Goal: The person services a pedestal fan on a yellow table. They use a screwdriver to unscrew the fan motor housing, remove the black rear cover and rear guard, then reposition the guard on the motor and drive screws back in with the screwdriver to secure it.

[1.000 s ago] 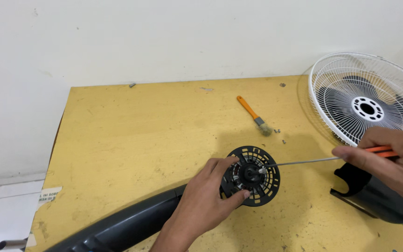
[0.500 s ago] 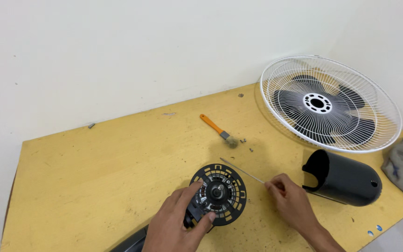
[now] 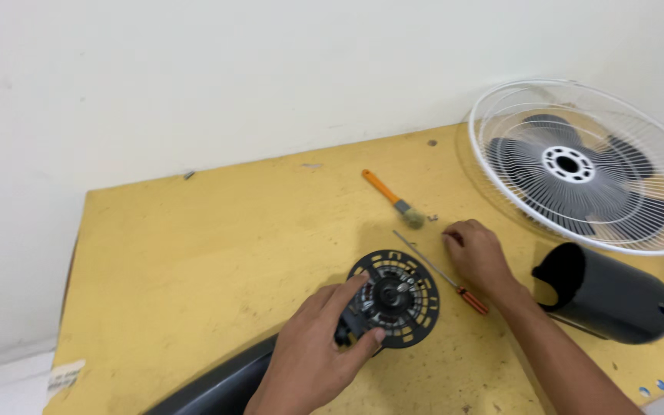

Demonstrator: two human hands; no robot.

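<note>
My left hand (image 3: 318, 346) grips the round black fan motor housing (image 3: 395, 296) at its near left side, on the yellow table (image 3: 209, 246). A long screwdriver with an orange handle (image 3: 441, 272) lies on the table just right of the housing. My right hand (image 3: 479, 255) rests palm down over the table beside the screwdriver, its fingertips near some small screws (image 3: 434, 218); it holds nothing. An orange-handled small brush (image 3: 393, 197) lies further back.
A white wire fan guard with dark blades (image 3: 578, 165) leans at the table's far right corner. A black cylindrical motor cover (image 3: 616, 296) lies on its side at right. The dark fan stand (image 3: 217, 388) runs off the near edge. The wall stands close behind.
The right hand has let go of the screwdriver, which now lies on the table, and has reached back toward the small screws. The camera has shifted left. The left hand stays on the housing.
</note>
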